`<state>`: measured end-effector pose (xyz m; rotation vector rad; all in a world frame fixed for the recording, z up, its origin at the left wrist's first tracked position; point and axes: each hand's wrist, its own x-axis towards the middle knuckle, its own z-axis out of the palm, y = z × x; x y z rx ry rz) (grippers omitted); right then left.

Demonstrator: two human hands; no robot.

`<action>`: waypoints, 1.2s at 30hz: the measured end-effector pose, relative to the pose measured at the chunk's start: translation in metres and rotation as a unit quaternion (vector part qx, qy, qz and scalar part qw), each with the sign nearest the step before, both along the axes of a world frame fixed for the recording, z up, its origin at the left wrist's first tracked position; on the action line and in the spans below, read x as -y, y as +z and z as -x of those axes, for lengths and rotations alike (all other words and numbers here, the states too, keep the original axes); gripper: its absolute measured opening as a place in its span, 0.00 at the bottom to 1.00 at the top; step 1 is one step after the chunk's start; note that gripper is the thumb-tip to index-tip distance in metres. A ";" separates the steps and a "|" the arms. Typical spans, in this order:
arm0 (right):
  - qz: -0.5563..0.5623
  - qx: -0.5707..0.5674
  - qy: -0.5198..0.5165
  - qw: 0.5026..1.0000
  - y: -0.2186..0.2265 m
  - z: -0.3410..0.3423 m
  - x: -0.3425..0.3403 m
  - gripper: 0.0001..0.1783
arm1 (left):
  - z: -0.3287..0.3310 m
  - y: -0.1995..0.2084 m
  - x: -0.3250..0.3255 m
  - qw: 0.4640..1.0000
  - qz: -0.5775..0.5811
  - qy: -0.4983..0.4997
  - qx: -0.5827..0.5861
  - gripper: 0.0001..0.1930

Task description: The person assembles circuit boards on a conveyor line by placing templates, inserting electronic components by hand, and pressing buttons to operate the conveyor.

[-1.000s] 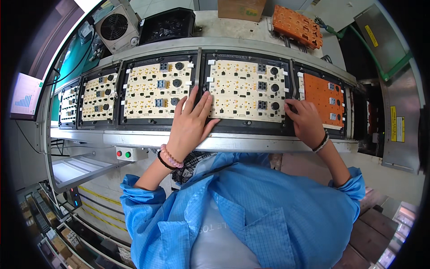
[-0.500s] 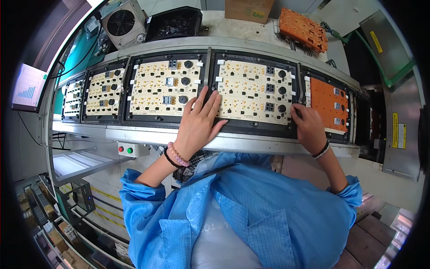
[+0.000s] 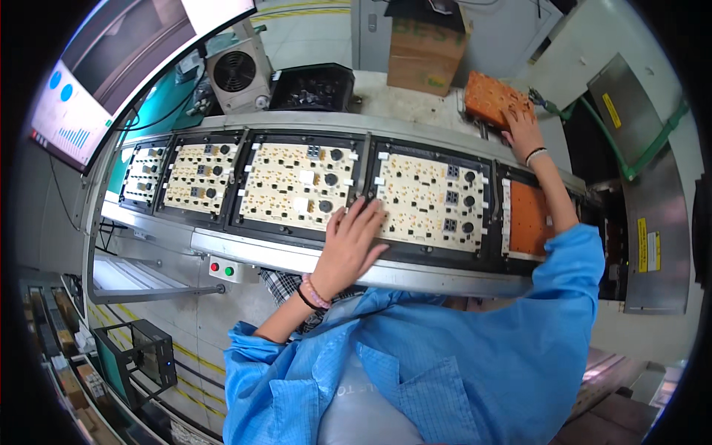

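Observation:
My left hand (image 3: 352, 245) lies with fingers spread over the bar between two black frames, its fingertips at the left edge of a cream circuit board (image 3: 423, 200). That board carries small digit displays and round black parts. Another cream circuit board (image 3: 285, 174) sits in the frame to the left. At the back right, my right hand (image 3: 523, 131) is stretched out, fingers apart, over the near right edge of an orange plate (image 3: 486, 96) with holes and bumps. Whether the fingertips grip that plate is hard to see. My right forearm partly covers a flat orange cover (image 3: 526, 215) in the rightmost frame.
A metal rail (image 3: 311, 261) runs along the front of the line. Behind stand a fan unit (image 3: 236, 70), a black bin (image 3: 311, 89) of small parts and a cardboard box (image 3: 426, 55). A screen (image 3: 70, 111) stands at the left, a button box (image 3: 230, 270) below the rail.
My right hand has left the right edge of the cream board and reached back to the orange plate. My left hand stays near the frame bar. The view has shifted, showing more of the back.

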<state>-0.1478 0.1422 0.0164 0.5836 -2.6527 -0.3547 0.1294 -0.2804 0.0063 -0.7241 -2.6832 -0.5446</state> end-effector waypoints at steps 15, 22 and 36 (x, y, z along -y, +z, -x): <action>0.266 0.082 0.001 0.961 0.117 -0.058 0.023 0.15 | -0.006 0.003 0.005 0.998 -0.055 0.031 0.014 0.29; 0.475 0.401 0.149 0.769 0.043 -0.085 0.089 0.11 | -0.007 0.003 -0.020 0.996 -0.074 0.033 0.034 0.38; 0.300 0.296 0.229 0.878 0.005 -0.089 0.106 0.09 | -0.010 -0.002 -0.012 1.000 0.012 -0.005 0.028 0.28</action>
